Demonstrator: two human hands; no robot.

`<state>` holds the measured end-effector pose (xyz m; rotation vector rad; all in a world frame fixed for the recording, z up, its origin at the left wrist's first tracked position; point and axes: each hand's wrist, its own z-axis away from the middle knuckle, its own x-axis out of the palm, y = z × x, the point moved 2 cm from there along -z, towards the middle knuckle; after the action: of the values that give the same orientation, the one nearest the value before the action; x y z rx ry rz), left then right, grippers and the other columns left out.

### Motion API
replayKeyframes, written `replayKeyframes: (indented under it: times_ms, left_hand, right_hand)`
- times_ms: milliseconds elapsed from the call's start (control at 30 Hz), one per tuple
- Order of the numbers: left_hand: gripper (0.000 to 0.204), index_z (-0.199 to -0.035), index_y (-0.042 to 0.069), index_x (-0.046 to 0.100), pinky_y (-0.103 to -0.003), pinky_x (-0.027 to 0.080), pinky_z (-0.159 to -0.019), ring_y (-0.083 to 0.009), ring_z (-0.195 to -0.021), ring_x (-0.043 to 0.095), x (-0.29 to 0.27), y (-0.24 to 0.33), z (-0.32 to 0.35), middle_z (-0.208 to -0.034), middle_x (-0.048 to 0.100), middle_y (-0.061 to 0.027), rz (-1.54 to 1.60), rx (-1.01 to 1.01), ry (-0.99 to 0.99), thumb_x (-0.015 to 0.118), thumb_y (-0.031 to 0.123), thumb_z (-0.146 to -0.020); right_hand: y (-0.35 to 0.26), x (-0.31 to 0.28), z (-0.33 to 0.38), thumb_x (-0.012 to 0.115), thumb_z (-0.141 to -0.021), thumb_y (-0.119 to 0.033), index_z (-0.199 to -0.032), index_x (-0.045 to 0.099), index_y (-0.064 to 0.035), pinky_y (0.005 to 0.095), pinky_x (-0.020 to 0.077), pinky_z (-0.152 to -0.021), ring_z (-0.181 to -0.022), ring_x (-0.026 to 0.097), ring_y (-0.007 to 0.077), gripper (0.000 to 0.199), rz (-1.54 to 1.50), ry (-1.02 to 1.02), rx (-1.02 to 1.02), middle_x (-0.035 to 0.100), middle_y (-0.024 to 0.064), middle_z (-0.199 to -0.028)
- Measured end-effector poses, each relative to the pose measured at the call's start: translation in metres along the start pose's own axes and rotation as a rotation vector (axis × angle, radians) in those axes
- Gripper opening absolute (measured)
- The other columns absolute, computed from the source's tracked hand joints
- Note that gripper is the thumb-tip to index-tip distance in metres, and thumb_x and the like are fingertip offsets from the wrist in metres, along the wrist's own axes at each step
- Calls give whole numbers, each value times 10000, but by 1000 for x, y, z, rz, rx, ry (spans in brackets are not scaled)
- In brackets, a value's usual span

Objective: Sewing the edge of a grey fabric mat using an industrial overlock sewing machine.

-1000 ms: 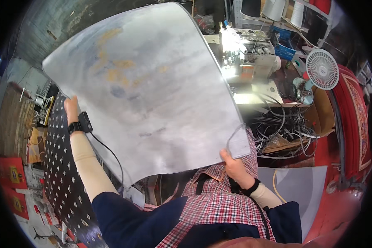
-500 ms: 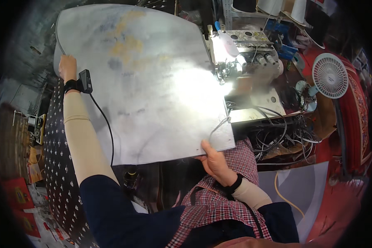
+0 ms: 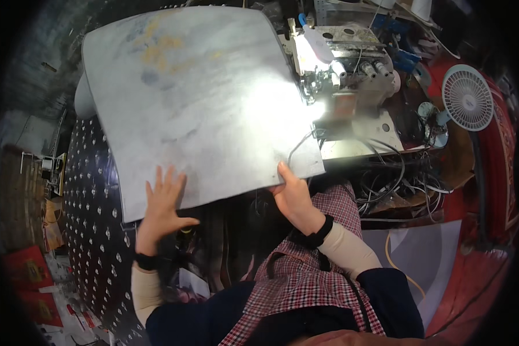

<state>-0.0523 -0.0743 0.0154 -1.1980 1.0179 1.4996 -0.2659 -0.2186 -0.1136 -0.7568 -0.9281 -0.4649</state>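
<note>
A large pale grey sheet (image 3: 207, 121), apparently fabric, with yellow and dark smudges, lies spread before me. Its right edge runs alongside a sewing machine (image 3: 352, 55), under a bright lamp glare that hides detail. My right hand (image 3: 296, 199) grips the sheet's near edge by the right corner, thumb on top and fingers beneath. My left hand (image 3: 164, 207) is spread over the near left part of the sheet, fingers apart, thumb pointing right; whether it presses on the sheet I cannot tell. A thin dark cord (image 3: 297, 145) curves over the right corner.
Left of the sheet is a black surface with rows of shiny studs (image 3: 92, 202). A white fan (image 3: 467, 98) stands at the right. Tangled cables (image 3: 386, 193) hang below the machine's table. Thread cones (image 3: 422, 8) stand at the far right.
My left hand has left the sheet's far left edge and come down to its near left part, fingers now spread. The sheet has turned and shifted slightly away, my right hand still holding it.
</note>
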Motion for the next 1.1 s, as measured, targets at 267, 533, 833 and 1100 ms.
replayKeyframes:
  times_ms: [267,533,833,1100]
  left_hand:
    - [867,-1378,202,380,-600,287,-994,-409,-1301,302,41,-7,9,-1449,324,-87,-202,-28,298,710,-2,-602]
    - [742,-1284,179,510,-459,366,-1001,-436,-1233,386,33,-25,7,-1358,455,-82,-42,135,299,666,-87,-610]
    - [709,-1260,156,530,-445,389,-991,-423,-1247,382,32,-21,7,-1334,481,-80,32,158,339,624,-130,-618]
    - [768,-1246,155,540,-444,411,-960,-427,-1212,425,26,-23,8,-1302,511,-85,24,174,351,527,-212,-571]
  right_hand:
    - [-7,-11,-5,488,-925,-121,-1264,404,-15,445,499,-867,-1068,553,271,366,-6,-167,23,522,124,-1203]
    - [-123,-2,-12,723,-757,-162,-1238,469,-21,257,488,-681,-852,545,115,562,1190,-40,-894,536,65,-993]
    - [-181,-31,-31,629,-808,-95,-796,640,-10,190,394,-500,-552,502,47,86,1197,-159,-544,571,-15,-621]
    - [-184,-17,30,567,-640,32,-1145,511,-1,366,445,-892,-1070,537,351,509,1916,-274,-1296,507,195,-1225]
